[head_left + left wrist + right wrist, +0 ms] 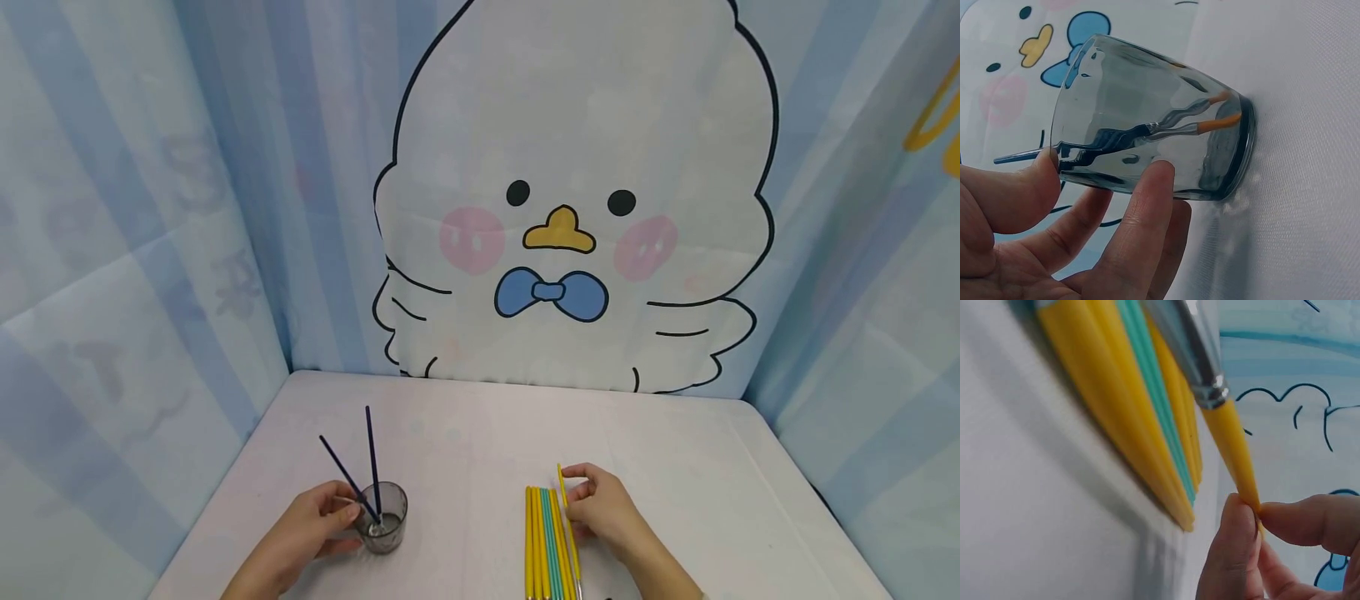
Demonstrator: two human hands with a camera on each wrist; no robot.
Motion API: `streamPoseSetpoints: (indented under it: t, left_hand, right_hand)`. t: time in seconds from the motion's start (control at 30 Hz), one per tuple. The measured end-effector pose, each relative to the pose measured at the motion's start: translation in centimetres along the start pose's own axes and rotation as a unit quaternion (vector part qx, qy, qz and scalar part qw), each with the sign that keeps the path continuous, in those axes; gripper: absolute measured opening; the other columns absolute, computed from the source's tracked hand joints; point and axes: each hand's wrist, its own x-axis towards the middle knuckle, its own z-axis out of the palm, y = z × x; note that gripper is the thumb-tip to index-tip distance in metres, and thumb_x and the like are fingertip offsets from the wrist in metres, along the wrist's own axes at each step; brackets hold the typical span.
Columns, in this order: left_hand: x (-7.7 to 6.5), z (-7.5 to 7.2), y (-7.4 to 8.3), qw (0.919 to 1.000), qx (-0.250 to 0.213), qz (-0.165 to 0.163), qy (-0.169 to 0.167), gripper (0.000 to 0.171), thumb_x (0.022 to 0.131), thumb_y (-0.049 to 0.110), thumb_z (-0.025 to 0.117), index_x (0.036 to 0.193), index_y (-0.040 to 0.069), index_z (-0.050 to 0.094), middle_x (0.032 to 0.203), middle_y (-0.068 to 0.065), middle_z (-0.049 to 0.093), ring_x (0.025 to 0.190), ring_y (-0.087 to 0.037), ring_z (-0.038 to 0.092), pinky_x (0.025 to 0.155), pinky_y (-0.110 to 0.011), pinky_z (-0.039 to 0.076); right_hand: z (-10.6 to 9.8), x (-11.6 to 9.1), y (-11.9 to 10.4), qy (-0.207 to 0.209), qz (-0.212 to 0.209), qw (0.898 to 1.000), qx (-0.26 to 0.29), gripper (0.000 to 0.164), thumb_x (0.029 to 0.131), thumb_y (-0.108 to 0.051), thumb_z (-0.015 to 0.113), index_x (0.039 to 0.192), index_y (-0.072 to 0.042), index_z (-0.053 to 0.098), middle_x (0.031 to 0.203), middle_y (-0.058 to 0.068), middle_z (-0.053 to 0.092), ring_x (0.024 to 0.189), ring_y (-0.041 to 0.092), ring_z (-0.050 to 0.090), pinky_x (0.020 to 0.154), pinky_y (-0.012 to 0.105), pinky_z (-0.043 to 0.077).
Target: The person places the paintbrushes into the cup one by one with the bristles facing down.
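Note:
My left hand [303, 525] holds a clear grey drinking glass [1197, 150], thumb near the rim and fingers along its side. Two dark blue paintbrushes [372, 458] lean in the glass, orange bristles down near its base. On the right, my right hand [609, 510] pinches the handle of a yellow paintbrush [1235, 447] between thumb and finger. That brush is lifted slightly off the table, its metal ferrule towards the near side. Just left of it lies a row of yellow paintbrushes [535, 542] with teal paintbrushes [551, 546] among them; their bristle ends fall outside the head view.
A white cloth covers the table [465, 467]. Behind it hangs a curtain [570, 100] printed with a white cartoon bird, and blue-striped curtains [97, 250] close in the sides. A small dark object [609, 597] shows at the bottom edge.

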Motion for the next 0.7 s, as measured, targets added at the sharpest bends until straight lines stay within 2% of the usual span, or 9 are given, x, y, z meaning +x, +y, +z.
streamPoseSetpoints:
  t: [0.23, 0.4, 0.57, 0.7]
  left_hand:
    - [0.0, 0.4, 0.1, 0.9997, -0.003, -0.008, 0.023, 0.022, 0.108, 0.003, 0.062, 0.126, -0.010, 0.059, 0.117, -0.022, 0.068, 0.098, -0.022, 0.072, 0.084, -0.047, 0.071]
    - [0.0, 0.4, 0.2, 0.9998, -0.004, -0.007, 0.016, 0.023, 0.108, 0.003, 0.061, 0.126, -0.010, 0.059, 0.117, -0.022, 0.068, 0.098, -0.022, 0.072, 0.085, -0.047, 0.071]
    - [-0.1, 0.3, 0.2, 0.9999, -0.003, -0.005, 0.010, 0.024, 0.109, 0.004, 0.060, 0.128, -0.011, 0.058, 0.118, -0.023, 0.068, 0.100, -0.022, 0.072, 0.086, -0.046, 0.071]
    - [-0.1, 0.4, 0.1, 0.9998, 0.001, -0.009, 0.020, 0.023, 0.108, 0.003, 0.061, 0.127, -0.011, 0.059, 0.117, -0.023, 0.068, 0.099, -0.023, 0.073, 0.085, -0.047, 0.071]
  right_hand:
    - [0.5, 0.1, -1.2, 0.012, -0.006, 0.999, 0.053, 0.064, 0.082, 0.009, 0.075, 0.142, -0.007, 0.062, 0.097, 0.009, 0.063, 0.077, 0.020, 0.063, 0.059, 0.032, 0.065]
    - [1.2, 0.3, -2.1, 0.014, -0.015, 0.997, 0.077, 0.061, 0.086, 0.008, 0.076, 0.143, -0.009, 0.062, 0.097, 0.008, 0.063, 0.078, 0.021, 0.063, 0.061, 0.033, 0.067]
    - [2.3, 0.2, -3.1, 0.006, -0.047, 0.992, 0.117, 0.059, 0.087, 0.008, 0.074, 0.143, -0.008, 0.061, 0.096, 0.007, 0.063, 0.079, 0.022, 0.063, 0.062, 0.034, 0.067]
    - [3.3, 0.1, -4.1, -0.007, -0.078, 0.985, 0.154, 0.060, 0.088, 0.009, 0.073, 0.144, -0.009, 0.060, 0.096, 0.007, 0.063, 0.077, 0.021, 0.064, 0.062, 0.034, 0.067]
